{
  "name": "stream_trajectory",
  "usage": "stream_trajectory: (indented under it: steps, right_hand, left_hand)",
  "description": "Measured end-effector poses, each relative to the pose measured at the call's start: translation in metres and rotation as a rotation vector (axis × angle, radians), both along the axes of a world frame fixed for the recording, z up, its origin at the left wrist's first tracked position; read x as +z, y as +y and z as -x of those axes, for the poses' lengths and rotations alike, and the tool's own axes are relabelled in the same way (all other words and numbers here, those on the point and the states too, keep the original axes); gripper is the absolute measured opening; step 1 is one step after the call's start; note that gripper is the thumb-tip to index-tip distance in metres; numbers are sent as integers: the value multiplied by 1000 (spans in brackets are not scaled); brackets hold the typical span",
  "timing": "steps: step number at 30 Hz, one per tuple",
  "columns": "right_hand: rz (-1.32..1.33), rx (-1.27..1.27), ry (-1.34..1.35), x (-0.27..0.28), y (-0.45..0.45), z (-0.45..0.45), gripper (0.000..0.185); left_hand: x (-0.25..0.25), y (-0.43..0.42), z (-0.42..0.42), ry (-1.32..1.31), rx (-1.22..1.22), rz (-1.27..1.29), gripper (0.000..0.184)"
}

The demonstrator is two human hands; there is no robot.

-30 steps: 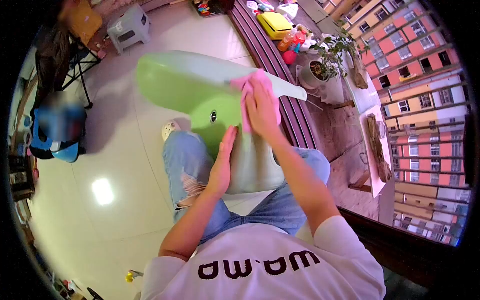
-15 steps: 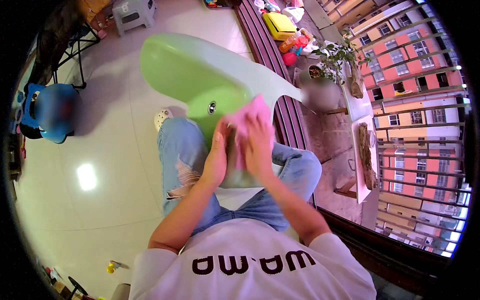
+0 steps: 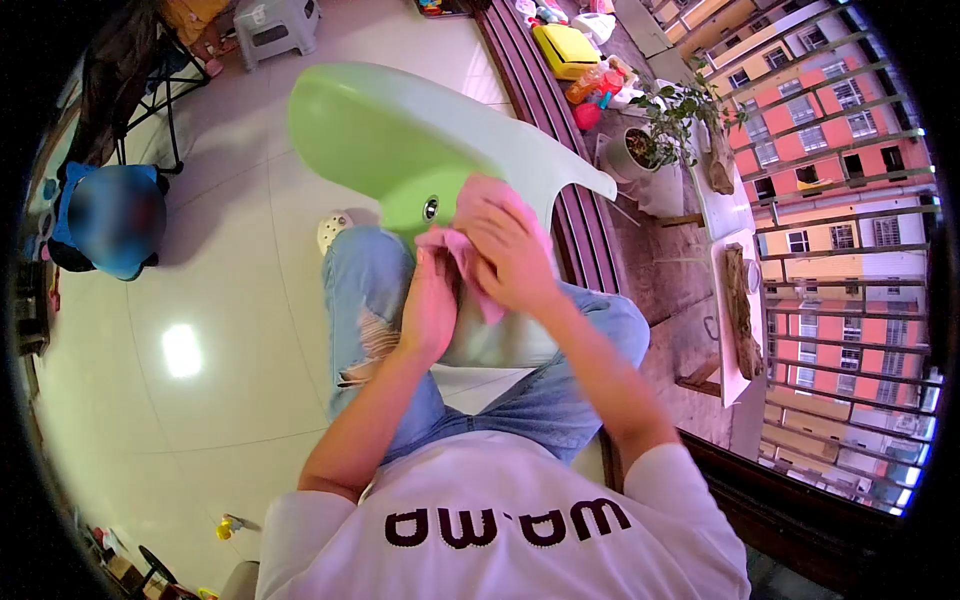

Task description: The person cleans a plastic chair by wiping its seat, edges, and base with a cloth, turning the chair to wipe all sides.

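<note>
A large pale green, curved moulded plastic piece rises between my knees, with a round metal fitting on its inner face. My right hand presses a pink cloth against its near part, fingers bent over the cloth. Just left of it, my left hand is closed with its fingertips at the cloth's lower left corner. What lies behind those fingertips is partly hidden.
A grey stool and a blue child's seat stand on the tiled floor. Dark sliding-door tracks run to the right, beside a potted plant, a yellow box and a bench-like board. A small yellow toy lies lower left.
My right hand has shifted slightly, its fingers now more bent across the cloth. The cloth has spread left over my left fingertips, and the left hand is slightly lower.
</note>
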State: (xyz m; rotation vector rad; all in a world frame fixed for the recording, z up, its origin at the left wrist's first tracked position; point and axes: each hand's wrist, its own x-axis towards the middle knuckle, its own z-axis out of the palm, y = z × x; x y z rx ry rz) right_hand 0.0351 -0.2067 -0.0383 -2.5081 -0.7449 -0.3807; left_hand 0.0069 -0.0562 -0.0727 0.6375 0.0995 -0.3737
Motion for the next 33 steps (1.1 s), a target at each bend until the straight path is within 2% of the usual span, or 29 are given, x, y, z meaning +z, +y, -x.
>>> stream_trajectory:
  steps: [1,3,6,9,10,12,15,17,20,23,27,29,33]
  right_hand:
    - [-1,2,-2,5,-4,-19,27]
    - [128,168,-137,14,-10,-52,17]
    - [142,268,-144,10,-19,-77,19]
    - [36,174,-135,-2,-18,-72,16]
    - [40,176,-139,-3,-15,-65,16]
    - [-81,-120,33,-6,-3,-35,16]
    - [-161,-190,40,-5,15,23,16]
    - [-287,-121,121,-3,27,66,20]
    - [-229,-100,210,-14,36,125,24]
    - [-266,-169,195,-31,35,144,33]
    - [-306,-260,158,-34,26,109,37]
    - [-355,-356,128,-25,21,76,38]
    - [-258,-348,21,-24,-2,-8,35]
  left_hand:
    - [-2,-2,0,-7,32,-23,56]
    - [14,-6,1,13,76,-54,54]
    - [16,-8,7,81,145,-127,58]
    - [14,-8,16,-40,189,-191,58]
    - [16,-7,15,-43,192,-187,58]
    - [20,-2,15,-41,219,-185,58]
    - [24,8,7,-126,250,-191,58]
    - [34,12,5,-118,242,-186,59]
    - [33,12,1,-229,248,-289,62]
    - [12,7,-3,-161,125,-337,61]
    - [24,4,5,-127,53,-367,59]
    - [21,2,7,0,35,-245,58]
    - [6,-1,13,-134,8,-350,60]
